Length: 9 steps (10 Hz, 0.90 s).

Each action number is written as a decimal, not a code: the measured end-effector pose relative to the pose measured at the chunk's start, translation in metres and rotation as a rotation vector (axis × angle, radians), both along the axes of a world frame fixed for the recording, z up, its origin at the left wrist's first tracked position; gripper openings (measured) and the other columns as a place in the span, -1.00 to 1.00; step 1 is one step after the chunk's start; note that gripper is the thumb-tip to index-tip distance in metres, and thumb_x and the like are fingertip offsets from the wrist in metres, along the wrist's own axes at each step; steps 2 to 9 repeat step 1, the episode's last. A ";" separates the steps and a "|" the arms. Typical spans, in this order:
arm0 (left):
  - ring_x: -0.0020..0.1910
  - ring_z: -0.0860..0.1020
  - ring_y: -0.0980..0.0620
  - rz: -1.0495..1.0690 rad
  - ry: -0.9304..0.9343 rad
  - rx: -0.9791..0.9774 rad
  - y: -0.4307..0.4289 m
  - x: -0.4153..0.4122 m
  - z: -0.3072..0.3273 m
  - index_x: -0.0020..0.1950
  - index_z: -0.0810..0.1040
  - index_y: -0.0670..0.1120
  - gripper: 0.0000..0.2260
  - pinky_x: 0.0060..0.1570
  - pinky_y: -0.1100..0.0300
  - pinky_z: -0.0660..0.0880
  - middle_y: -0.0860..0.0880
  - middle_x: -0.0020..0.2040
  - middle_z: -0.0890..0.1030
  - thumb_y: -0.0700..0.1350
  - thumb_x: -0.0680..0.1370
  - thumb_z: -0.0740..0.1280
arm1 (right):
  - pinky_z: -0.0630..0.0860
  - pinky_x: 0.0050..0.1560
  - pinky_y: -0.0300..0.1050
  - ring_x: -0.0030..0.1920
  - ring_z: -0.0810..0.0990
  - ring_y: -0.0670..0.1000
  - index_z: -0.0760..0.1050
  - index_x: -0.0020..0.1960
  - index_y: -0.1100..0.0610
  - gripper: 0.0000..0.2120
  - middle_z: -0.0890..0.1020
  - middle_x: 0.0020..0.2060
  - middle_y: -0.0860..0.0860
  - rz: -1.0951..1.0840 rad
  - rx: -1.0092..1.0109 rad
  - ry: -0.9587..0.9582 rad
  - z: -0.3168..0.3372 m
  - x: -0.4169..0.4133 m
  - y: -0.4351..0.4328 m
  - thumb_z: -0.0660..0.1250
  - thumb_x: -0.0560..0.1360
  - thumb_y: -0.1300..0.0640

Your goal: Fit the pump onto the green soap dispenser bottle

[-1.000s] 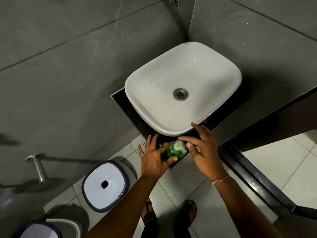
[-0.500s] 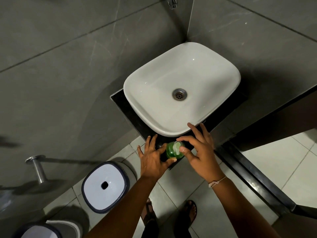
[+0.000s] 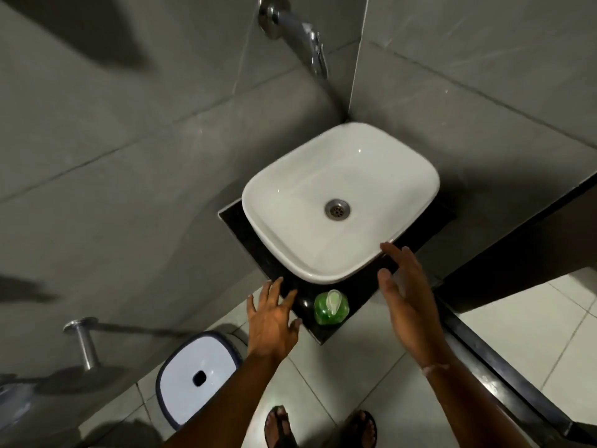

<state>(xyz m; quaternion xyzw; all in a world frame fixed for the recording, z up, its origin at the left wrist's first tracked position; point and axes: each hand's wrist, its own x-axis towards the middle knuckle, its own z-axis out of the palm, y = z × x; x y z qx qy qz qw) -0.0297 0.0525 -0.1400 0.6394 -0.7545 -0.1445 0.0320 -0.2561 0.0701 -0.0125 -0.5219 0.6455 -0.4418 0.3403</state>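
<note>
The green soap dispenser bottle (image 3: pixel 331 312) stands upright on the near corner of the black counter (image 3: pixel 361 287), just in front of the basin. Its white pump (image 3: pixel 333 301) sits on top of it, nozzle pointing toward me. My left hand (image 3: pixel 271 321) hovers to the left of the bottle, fingers spread, touching nothing. My right hand (image 3: pixel 408 297) is to the right of the bottle, palm facing inward and fingers apart, also holding nothing. Neither hand touches the bottle.
A white basin (image 3: pixel 284 202) with a metal drain fills the counter. A chrome tap (image 3: pixel 303 37) juts from the grey tiled wall above. A white bin with a dark rim (image 3: pixel 197 376) stands on the floor at left, beside a wall-mounted metal holder (image 3: pixel 84 341).
Both hands let go of the bottle and pump and drew apart to either side. The view tilted up, so the tap came into sight.
</note>
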 end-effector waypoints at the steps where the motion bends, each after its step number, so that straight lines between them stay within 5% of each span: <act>1: 0.27 0.46 -0.27 0.036 0.090 -0.256 -0.024 0.031 0.044 0.25 0.56 -0.04 -0.54 0.14 -0.17 0.45 -0.19 0.34 0.49 -0.17 0.35 0.43 | 0.29 0.21 -0.56 0.39 0.35 -0.29 0.36 0.43 -0.04 -0.52 0.44 0.36 -0.29 -0.012 -0.200 -0.086 0.073 -0.008 0.009 0.16 0.55 -0.16; 9: 0.27 0.46 -0.27 0.036 0.090 -0.256 -0.024 0.031 0.044 0.25 0.56 -0.04 -0.54 0.14 -0.17 0.45 -0.19 0.34 0.49 -0.17 0.35 0.43 | 0.29 0.21 -0.56 0.39 0.35 -0.29 0.36 0.43 -0.04 -0.52 0.44 0.36 -0.29 -0.012 -0.200 -0.086 0.073 -0.008 0.009 0.16 0.55 -0.16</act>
